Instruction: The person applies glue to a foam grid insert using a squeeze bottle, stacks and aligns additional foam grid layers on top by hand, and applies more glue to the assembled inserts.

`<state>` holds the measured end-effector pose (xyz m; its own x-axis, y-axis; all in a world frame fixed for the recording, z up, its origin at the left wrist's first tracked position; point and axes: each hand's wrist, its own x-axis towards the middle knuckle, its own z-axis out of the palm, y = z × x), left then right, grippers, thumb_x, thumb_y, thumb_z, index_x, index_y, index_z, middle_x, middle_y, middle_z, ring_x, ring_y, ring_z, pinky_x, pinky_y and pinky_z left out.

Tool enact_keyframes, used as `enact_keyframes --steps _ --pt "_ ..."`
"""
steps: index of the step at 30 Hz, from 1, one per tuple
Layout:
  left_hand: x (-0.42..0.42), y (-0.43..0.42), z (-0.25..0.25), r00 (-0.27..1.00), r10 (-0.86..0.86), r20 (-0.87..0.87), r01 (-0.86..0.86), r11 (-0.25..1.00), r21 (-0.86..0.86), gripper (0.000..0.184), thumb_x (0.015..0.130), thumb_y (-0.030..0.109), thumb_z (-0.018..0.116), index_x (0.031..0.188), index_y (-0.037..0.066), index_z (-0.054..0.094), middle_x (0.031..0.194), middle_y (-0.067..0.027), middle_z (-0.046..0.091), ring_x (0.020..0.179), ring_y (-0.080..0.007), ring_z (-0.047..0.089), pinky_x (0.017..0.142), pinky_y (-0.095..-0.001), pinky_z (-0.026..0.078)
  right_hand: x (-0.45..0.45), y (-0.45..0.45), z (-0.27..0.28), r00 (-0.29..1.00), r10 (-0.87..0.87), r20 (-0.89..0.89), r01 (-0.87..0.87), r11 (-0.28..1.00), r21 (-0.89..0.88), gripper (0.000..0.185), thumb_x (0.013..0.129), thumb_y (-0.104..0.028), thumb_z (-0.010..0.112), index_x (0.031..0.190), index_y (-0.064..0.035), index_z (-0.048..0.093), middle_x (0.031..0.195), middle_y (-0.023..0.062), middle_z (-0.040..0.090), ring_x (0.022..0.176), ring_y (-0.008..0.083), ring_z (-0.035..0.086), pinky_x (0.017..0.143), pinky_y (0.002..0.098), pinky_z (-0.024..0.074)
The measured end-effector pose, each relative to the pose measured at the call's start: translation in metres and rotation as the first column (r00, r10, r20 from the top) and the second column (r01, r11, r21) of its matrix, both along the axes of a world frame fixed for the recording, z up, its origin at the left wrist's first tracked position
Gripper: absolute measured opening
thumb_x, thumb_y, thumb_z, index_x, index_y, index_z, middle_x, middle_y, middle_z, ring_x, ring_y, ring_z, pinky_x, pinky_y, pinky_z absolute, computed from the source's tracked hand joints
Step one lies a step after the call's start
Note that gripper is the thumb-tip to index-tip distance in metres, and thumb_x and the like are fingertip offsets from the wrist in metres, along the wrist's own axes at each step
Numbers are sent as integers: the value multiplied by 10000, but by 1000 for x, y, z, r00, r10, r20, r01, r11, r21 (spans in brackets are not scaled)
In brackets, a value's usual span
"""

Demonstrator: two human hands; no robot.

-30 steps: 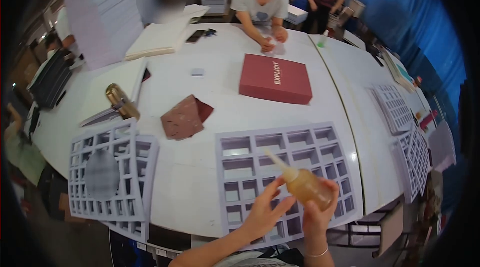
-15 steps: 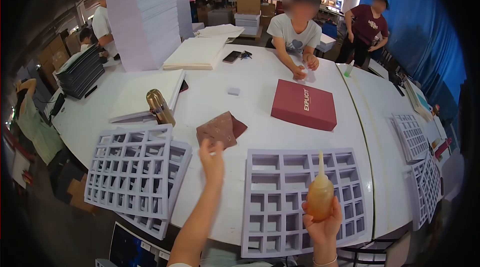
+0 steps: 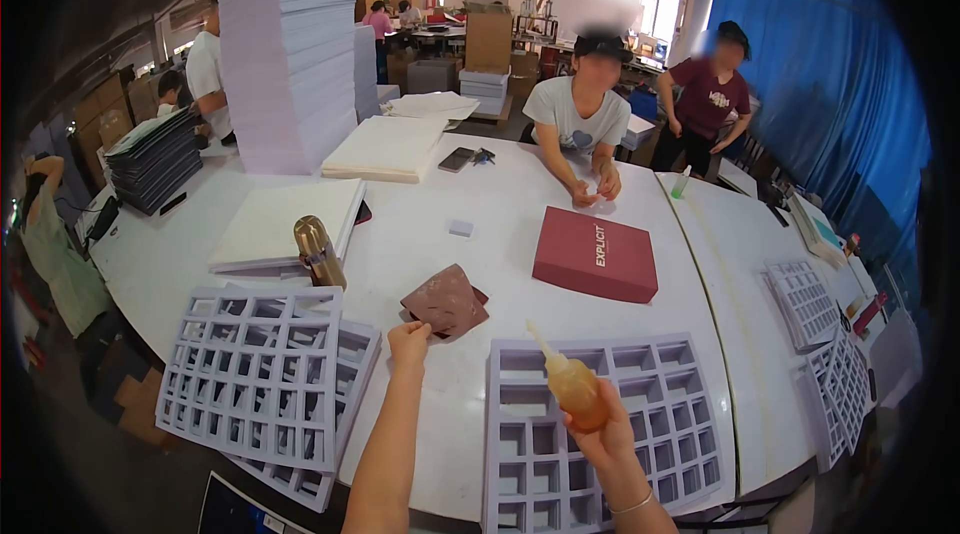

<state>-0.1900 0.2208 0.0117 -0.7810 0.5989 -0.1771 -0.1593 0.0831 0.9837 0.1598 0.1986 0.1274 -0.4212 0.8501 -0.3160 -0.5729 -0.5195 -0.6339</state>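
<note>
My left hand (image 3: 409, 342) pinches the near corner of a brown sheet (image 3: 447, 300), a folded or overlapping piece whose material I cannot make out. My right hand (image 3: 607, 436) is wrapped round a squeeze bottle (image 3: 578, 394) of amber liquid. The bottle's long pale nozzle points up and to the left. Under the bottle lies a grey-white compartment tray (image 3: 515, 424) divided into many square and oblong cells. Part of that tray is hidden by my right hand and forearm.
More grid trays (image 3: 250, 364) are stacked at left. A gold flask (image 3: 318, 252), a red box (image 3: 597, 254) marked EXPLICIT and a small white block (image 3: 460, 228) stand on the table. Tall sheet stacks (image 3: 290, 64) rise behind. A person (image 3: 580, 119) sits opposite; another stands at right.
My left hand has closed on the brown sheet's corner. The bottle in my right hand has gone from upright to tilted left and moved left. The view has shifted slightly.
</note>
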Motion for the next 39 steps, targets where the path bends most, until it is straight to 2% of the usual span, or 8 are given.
enact_keyframes --steps 4,10,19,25,28,30,34,39 --pt "10 -12 49 962 -80 259 5 961 277 215 877 130 550 1044 -4 549 998 -101 618 893 -185 602 805 -345 474 -16 1 7 998 -43 52 39 996 78 280 945 -272 584 1165 -151 460 1175 61 540 1034 246 576 719 396 540" --pt "32 -45 101 838 -361 410 75 820 568 263 912 198 456 1094 24 534 1134 -136 604 975 -268 597 931 -485 468 -38 -13 32 988 -99 117 68 969 239 371 932 -198 599 1240 -104 416 1196 97 513 1048 256 583 747 414 557" --pt "48 -67 105 626 -609 487 26 640 768 293 914 236 461 1087 14 543 1095 -138 602 1057 -272 573 985 -509 449 -58 -31 23 969 -160 189 57 886 460 468 855 -85 683 1231 -70 404 1185 132 494 1042 227 576 762 352 584" --pt "77 -78 118 468 -606 643 -250 607 754 256 909 51 407 1102 -52 538 1135 -159 578 1084 -304 575 1058 -489 421 -64 -46 20 966 -204 157 98 857 506 480 825 -45 709 1200 -69 411 1152 98 499 1039 194 564 791 325 569" --pt "93 -74 116 558 -517 649 -234 653 720 230 934 7 465 1144 -42 543 1177 -159 564 1120 -309 566 1019 -414 479 -64 -49 16 966 -211 151 102 843 529 487 815 -43 722 1194 -67 416 1139 84 508 1040 176 557 813 309 555" --pt "93 -78 120 481 -563 672 -130 712 690 271 919 76 616 1179 30 556 1185 -130 570 1088 -242 590 784 -266 590 -61 -49 6 940 -261 219 88 808 583 498 804 -61 748 1187 -67 430 1134 82 517 1037 160 557 832 281 528" --pt "108 -81 136 811 -390 436 34 775 631 211 886 67 664 1088 58 603 1024 -82 645 893 -198 660 649 -258 607 -56 -56 9 953 -225 204 70 818 571 512 802 -101 772 1184 -60 434 1110 81 548 1013 149 575 825 268 512" --pt "120 -80 148 851 -359 382 47 778 627 262 860 66 694 1107 53 607 978 -92 664 780 -195 679 516 -209 577 -53 -62 8 977 -165 136 57 814 577 550 802 -132 781 1207 -71 414 1128 91 570 1032 145 577 858 273 501"
